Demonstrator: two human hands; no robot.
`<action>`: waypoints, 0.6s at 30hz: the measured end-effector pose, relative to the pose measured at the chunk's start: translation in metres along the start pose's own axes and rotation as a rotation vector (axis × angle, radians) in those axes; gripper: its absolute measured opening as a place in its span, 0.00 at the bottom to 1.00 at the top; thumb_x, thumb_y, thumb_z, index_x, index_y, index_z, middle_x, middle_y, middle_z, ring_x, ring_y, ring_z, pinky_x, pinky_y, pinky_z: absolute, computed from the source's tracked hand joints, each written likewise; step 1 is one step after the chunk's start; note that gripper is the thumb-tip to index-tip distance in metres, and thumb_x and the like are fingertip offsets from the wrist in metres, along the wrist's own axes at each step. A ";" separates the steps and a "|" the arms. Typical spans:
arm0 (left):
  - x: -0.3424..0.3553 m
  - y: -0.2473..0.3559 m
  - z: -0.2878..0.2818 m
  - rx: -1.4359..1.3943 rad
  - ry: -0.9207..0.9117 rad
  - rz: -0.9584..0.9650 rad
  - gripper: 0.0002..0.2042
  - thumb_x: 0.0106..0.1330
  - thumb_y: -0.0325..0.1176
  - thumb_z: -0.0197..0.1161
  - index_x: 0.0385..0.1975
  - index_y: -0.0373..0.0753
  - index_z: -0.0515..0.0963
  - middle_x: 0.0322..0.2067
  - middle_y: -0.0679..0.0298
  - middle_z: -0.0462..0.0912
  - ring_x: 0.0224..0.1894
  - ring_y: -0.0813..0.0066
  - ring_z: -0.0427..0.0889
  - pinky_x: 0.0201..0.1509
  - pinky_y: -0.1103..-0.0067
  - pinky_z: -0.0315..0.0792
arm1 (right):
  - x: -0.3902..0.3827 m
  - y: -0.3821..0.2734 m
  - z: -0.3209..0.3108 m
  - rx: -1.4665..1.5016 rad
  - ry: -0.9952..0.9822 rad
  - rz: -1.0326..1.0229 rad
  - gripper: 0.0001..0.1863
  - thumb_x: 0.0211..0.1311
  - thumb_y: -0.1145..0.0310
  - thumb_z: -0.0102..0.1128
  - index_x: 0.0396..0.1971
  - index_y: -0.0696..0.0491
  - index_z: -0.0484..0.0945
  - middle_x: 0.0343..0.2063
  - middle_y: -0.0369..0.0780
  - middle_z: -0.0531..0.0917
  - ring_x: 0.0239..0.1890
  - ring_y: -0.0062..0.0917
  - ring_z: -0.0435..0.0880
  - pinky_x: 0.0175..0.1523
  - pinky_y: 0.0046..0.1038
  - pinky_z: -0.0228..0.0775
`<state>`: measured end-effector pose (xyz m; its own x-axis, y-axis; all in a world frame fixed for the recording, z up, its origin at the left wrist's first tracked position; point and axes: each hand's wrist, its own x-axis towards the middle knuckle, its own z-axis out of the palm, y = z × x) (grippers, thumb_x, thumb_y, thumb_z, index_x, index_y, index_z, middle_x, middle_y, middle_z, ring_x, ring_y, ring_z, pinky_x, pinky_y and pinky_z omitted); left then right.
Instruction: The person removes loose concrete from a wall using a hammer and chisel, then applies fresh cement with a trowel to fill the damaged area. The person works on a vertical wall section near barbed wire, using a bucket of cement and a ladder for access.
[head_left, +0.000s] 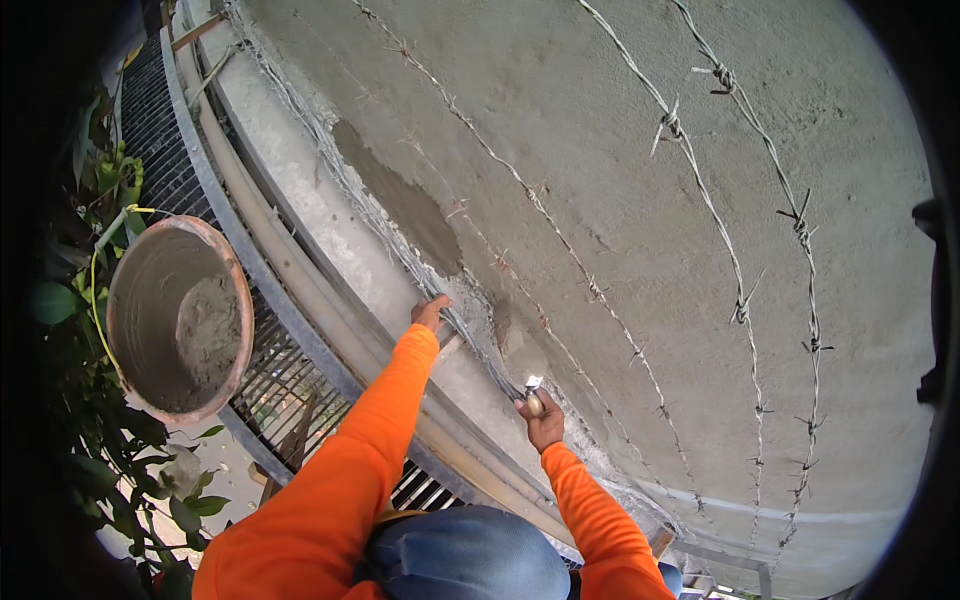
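Note:
My right hand (545, 424) is closed around the wooden handle of a trowel (535, 403). The trowel's blade is turned toward the foot of the grey plastered wall (620, 150), and I see little of its shape. Further up and to the left, my left hand (428, 313) has its fingers wrapped round a bundle of grey cables (400, 255) that runs along the wall's base. A darker, wet-looking patch of mortar (405, 195) lies on the wall beyond that hand.
Several strands of barbed wire (690, 150) stretch between me and the wall. To the left, a round bucket (125, 300) with grey mortar inside stands on a metal grating (160, 150). Pipes (290, 265) run beside a pale ledge (290, 150). Leafy plants (100, 480) grow at far left.

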<state>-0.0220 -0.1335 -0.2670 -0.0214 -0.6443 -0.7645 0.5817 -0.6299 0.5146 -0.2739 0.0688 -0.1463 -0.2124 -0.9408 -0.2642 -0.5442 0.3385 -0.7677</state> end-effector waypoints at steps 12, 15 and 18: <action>-0.013 -0.003 -0.028 -0.041 -0.142 0.040 0.16 0.55 0.34 0.69 0.43 0.41 0.76 0.40 0.66 0.80 0.49 0.72 0.77 0.59 0.67 0.68 | 0.120 -0.040 0.031 0.066 -0.313 0.540 0.22 0.63 0.58 0.70 0.54 0.51 0.80 0.22 0.37 0.79 0.20 0.21 0.75 0.20 0.26 0.65; -0.008 -0.008 -0.031 -0.050 -0.172 0.055 0.14 0.56 0.34 0.69 0.41 0.43 0.77 0.38 0.67 0.81 0.48 0.73 0.78 0.59 0.67 0.68 | 0.131 -0.056 0.030 0.155 -0.371 0.614 0.24 0.64 0.60 0.69 0.58 0.50 0.78 0.21 0.36 0.78 0.17 0.22 0.74 0.19 0.27 0.65; -0.003 -0.012 -0.034 -0.027 -0.160 0.058 0.13 0.56 0.34 0.68 0.41 0.43 0.78 0.38 0.67 0.82 0.48 0.73 0.78 0.58 0.67 0.67 | 0.130 -0.061 0.030 0.223 -0.336 0.609 0.25 0.65 0.60 0.67 0.60 0.50 0.77 0.22 0.37 0.79 0.16 0.23 0.73 0.19 0.27 0.66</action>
<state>-0.0013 -0.1092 -0.2836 -0.1150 -0.7417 -0.6608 0.6072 -0.5789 0.5442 -0.2444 -0.0745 -0.1514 -0.1442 -0.5545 -0.8196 -0.2229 0.8252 -0.5190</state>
